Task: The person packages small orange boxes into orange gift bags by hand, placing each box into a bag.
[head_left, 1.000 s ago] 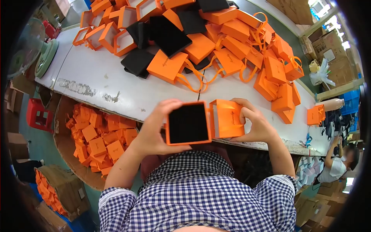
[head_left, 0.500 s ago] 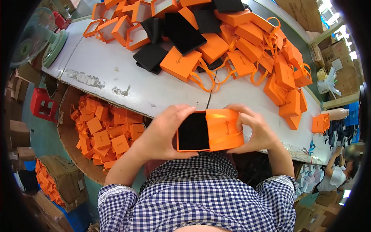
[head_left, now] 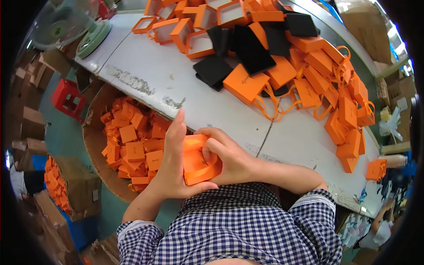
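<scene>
A small orange gift box (head_left: 198,164) with an orange ribbon is held in front of my body, its lettered face up. My right hand (head_left: 229,157) is closed around its right side, fingers bent over the top edge and thumb along the bottom. Against the box's left side rests the palm of my left hand (head_left: 171,161), its fingers stretched straight and its thumb reaching below the box. No black inside shows between my hands. Beyond, on the table (head_left: 221,106), lie a ribboned orange box (head_left: 245,84) and black pads (head_left: 213,70).
A large carton (head_left: 95,145) filled with orange boxes (head_left: 134,151) stands left, below the table edge. More orange boxes (head_left: 349,143) are heaped at the right, open trays (head_left: 199,44) at the back. There are also a green-based fan (head_left: 94,39), a red stool (head_left: 70,98) and another person (head_left: 379,232).
The black-lined tray, half out of the orange sleeve before, no longer shows. Both hands and the box have shifted left, and my left fingers have straightened. The view has turned.
</scene>
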{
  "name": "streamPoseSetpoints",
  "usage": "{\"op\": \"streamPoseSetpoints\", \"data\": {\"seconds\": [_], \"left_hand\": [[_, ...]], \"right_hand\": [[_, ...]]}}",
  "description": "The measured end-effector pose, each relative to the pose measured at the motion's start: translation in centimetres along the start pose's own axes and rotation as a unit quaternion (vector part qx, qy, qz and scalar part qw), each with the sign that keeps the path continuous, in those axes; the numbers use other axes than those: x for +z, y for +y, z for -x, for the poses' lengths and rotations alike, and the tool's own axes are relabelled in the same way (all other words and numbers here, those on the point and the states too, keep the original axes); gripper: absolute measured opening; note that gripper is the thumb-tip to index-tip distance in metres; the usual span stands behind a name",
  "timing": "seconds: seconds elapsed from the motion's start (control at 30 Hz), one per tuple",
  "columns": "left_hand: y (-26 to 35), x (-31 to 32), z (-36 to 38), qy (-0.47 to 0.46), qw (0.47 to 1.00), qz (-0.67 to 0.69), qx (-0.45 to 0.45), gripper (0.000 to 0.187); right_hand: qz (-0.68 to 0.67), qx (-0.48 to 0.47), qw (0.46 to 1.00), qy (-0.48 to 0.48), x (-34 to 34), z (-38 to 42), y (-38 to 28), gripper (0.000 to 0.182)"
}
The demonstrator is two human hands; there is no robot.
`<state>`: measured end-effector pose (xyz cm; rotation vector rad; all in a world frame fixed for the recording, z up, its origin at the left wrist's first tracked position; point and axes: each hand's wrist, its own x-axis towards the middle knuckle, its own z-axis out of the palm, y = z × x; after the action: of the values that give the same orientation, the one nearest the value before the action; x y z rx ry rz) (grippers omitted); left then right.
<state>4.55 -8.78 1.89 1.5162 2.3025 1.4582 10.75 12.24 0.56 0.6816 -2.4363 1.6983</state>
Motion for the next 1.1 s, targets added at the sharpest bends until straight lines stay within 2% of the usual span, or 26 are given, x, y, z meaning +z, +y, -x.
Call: {"op": "streamPoseSetpoints", "data": {"seconds": [0.07,0.13,0.17,0.2,0.27,0.3,0.33,0.37,0.4,0.43,0.47,0.53,0.57,0.6,0.63,0.67,0.73,0.83,0.87,0.9,0.93,0.97,1.0,1.03,1.07,1.1], "left_hand": [[-0.2,-0.7,0.7,0.007,0.999,0.032,-0.033,0.145],[-1.1,-0.4,1.9,-0.006,0.999,0.026,-0.038,0.142],[-1.8,-0.2,2.5,-0.014,0.999,0.011,-0.028,0.138],[-2.4,0.1,3.2,0.007,0.997,0.058,-0.046,0.133],[-3.3,-2.3,4.7,0.068,0.989,0.053,-0.121,0.128],[-4.0,-4.0,5.8,0.152,0.972,0.025,-0.175,0.124],[-5.4,-6.5,6.7,0.218,0.95,-0.108,-0.197,0.12],[-9.4,-8.7,9.1,0.273,0.905,-0.245,-0.216,0.12],[-11.4,-11.3,10.2,0.234,0.853,-0.396,-0.247,0.123],[-11.7,-12.5,10.3,0.192,0.781,-0.442,-0.397,0.127],[-11.8,-13.2,9.2,0.178,0.768,-0.446,-0.425,0.128],[-12.4,-12.8,5.0,0.196,0.862,-0.394,-0.252,0.126],[-12.7,-11.9,2.4,0.17,0.895,-0.358,-0.206,0.123],[-12.7,-10.5,-0.9,0.145,0.921,-0.324,-0.161,0.121],[-13.1,-9.0,-3.9,0.155,0.941,-0.26,-0.148,0.114],[-13.9,-7.8,-7.0,0.141,0.946,-0.265,-0.122,0.109],[-16.0,-6.6,-12.6,0.126,0.953,-0.263,-0.086,0.105],[-19.6,-5.1,-19.3,0.108,0.953,-0.284,-0.021,0.093],[-20.8,-5.4,-20.8,0.052,0.953,-0.295,-0.053,0.086],[-21.6,-5.7,-21.5,-0.004,0.948,-0.308,-0.087,0.08],[-22.1,-6.1,-21.5,-0.004,0.949,-0.306,-0.082,0.08],[-22.6,-6.7,-21.2,0.019,0.946,-0.313,-0.083,0.079],[-22.9,-7.5,-20.8,0.043,0.942,-0.322,-0.086,0.078],[-21.2,-8.8,-19.6,0.087,0.957,-0.275,-0.038,0.081],[-20.2,-9.8,-17.8,0.084,0.957,-0.275,-0.038,0.081],[-19.4,-10.6,-15.8,0.157,0.952,-0.26,-0.027,0.08]], "right_hand": [[0.005,-0.021,1.0,-0.016,0.5,-0.9,0.2,0.058],[0.012,0.011,1.0,-0.026,0.8,-1.0,0.4,0.061],[0.045,0.002,0.998,-0.036,0.7,-0.9,0.6,0.069],[0.034,-0.012,0.998,-0.057,0.4,-0.9,0.3,0.069],[0.056,0.069,0.994,-0.056,-1.3,-1.3,-1.0,0.079],[0.128,0.014,0.992,-0.011,-3.3,-1.7,-1.2,0.08],[0.198,-0.036,0.979,0.04,-5.5,-1.7,-0.8,0.08],[0.239,-0.021,0.966,0.092,-8.3,-1.3,0.8,0.075],[0.284,-0.001,0.947,0.147,-10.5,-1.3,2.1,0.069],[0.336,0.026,0.923,0.183,-11.7,-1.8,2.5,0.066],[0.391,0.052,0.891,0.224,-13.2,-2.6,2.7,0.063],[0.496,0.057,0.839,0.219,-14.7,-4.2,3.5,0.063],[0.558,0.065,0.805,0.193,-15.1,-5.0,4.1,0.065],[0.563,0.065,0.8,0.197,-15.1,-5.7,4.4,0.065],[0.569,0.125,0.794,0.173,-14.9,-6.4,4.6,0.065],[0.573,0.186,0.784,0.149,-14.9,-7.0,4.9,0.066],[0.563,0.207,0.783,0.163,-15.3,-7.5,5.7,0.065],[0.514,0.186,0.817,0.183,-16.1,-7.2,5.5,0.061],[0.497,0.17,0.833,0.175,-16.7,-6.8,5.6,0.059],[0.467,0.197,0.845,0.169,-17.1,-6.5,4.7,0.059],[0.434,0.222,0.858,0.161,-17.3,-6.2,3.3,0.059],[0.436,0.221,0.857,0.163,-17.6,-5.7,2.1,0.059],[0.362,0.233,0.885,0.176,-17.8,-5.0,0.9,0.058],[0.285,0.245,0.908,0.188,-18.0,-4.0,0.4,0.058],[0.283,0.248,0.907,0.188,-18.2,-2.6,0.5,0.058],[0.183,0.224,0.935,0.207,-18.5,-0.9,0.5,0.055]]}}
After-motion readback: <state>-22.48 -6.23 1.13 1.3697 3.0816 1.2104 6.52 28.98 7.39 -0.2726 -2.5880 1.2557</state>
